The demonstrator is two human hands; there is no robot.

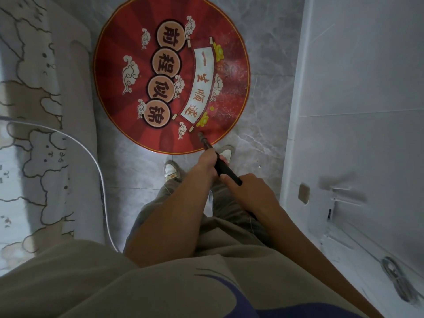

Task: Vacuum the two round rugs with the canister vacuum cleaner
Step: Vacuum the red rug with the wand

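Head view: both my hands on the vacuum wand, its tip at the near edge of the red round rug.

Item, black vacuum wand [227,171]: slants away from me, and its narrow tip touches the red round rug [171,74] just inside the near edge, right of the middle. My left hand [207,160] is wrapped round the wand farther forward, and my right hand [250,191] is closed round it behind. Item, rug: lies flat on the grey marble-tile floor [263,138]. It is printed with four round character badges and a pale scroll, with whitish specks scattered over its right side. My shoes [171,172] stand on the floor just beside the rug's near edge. Left: a patterned cover [34,157] with a white cable [98,166] arcing beside it. Right: a white wall panel [355,111] with a grey coiled cord [397,283] low against it.
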